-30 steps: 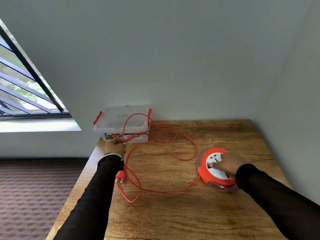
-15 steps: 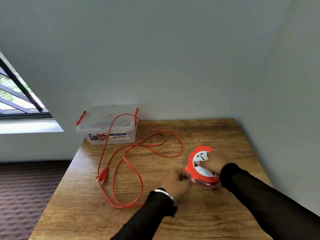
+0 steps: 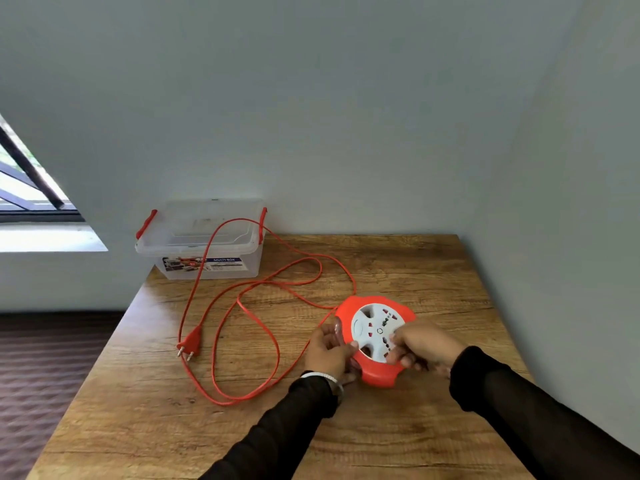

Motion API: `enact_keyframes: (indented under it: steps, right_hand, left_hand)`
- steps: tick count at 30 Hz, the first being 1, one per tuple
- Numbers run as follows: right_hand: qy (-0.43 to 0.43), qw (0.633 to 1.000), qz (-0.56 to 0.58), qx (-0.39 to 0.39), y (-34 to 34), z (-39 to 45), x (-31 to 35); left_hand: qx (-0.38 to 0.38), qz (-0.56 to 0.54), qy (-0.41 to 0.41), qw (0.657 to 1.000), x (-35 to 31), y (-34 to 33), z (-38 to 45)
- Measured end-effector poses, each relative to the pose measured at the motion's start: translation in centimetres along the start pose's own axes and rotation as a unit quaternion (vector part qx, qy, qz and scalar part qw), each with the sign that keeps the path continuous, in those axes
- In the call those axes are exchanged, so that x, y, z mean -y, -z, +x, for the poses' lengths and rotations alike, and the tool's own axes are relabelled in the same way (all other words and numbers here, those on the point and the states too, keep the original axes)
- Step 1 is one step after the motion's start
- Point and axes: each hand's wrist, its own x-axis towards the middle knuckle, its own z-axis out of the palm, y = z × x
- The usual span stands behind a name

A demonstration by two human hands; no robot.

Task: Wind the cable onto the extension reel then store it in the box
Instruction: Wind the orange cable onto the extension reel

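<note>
The orange extension reel [image 3: 377, 306] with a white socket face is tilted up off the wooden table [image 3: 398, 265], held between both hands. My left hand [image 3: 329, 351] grips its left rim. My right hand [image 3: 422, 344] grips its lower right edge, fingers on the socket face. The orange cable [image 3: 242, 303] runs out from the reel's left side, lies in loose loops over the table and drapes over the clear plastic box [image 3: 207, 268]. Its plug [image 3: 191, 341] lies flat at the table's left. The box has red handles, its lid is on, and it stands at the back left corner.
Grey walls close in the table at the back and on the right. The table's left edge drops to a dark carpeted floor [image 3: 45, 368]. A window [image 3: 24, 188] sits low on the left wall.
My left hand let go of the cable near the box, crossed to the right and took hold of the reel's left rim. The reel has tipped up. The view shifted right.
</note>
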Motion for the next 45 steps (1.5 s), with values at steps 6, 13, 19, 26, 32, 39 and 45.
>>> enact_keyframes:
  steps: [6,13,19,26,32,39,45]
  right_hand:
    - [0.326,0.830,-0.433,-0.132,2.3,-0.6,-0.6]
    - [0.354,0.642,-0.676,0.073,2.7,-0.1,2.3]
    - [0.357,0.544,-0.751,0.108,1.4,0.2,4.4]
    - [0.393,0.557,-0.732,0.000,0.9,1.0,2.9]
    - [0.399,0.669,-0.608,-0.154,0.4,1.7,1.6]
    - [0.204,0.938,-0.078,-0.268,-3.0,1.4,2.0]
    - [0.042,0.934,0.322,-0.149,-3.7,1.1,2.8]
  left_hand:
    - [0.070,0.001,-0.015,0.997,-1.1,1.5,2.2]
    - [0.160,0.064,-0.058,0.983,-1.4,3.5,3.3]
    - [0.171,0.060,-0.060,0.982,-1.1,3.6,3.3]
    - [0.104,0.011,-0.060,0.993,-0.4,2.9,2.6]
    - [0.024,-0.063,-0.163,0.984,-0.4,1.2,1.8]
    - [-0.005,-0.063,-0.214,0.975,0.0,-0.9,1.2]
    - [-0.029,-0.010,-0.248,0.968,-0.1,-1.0,1.0]
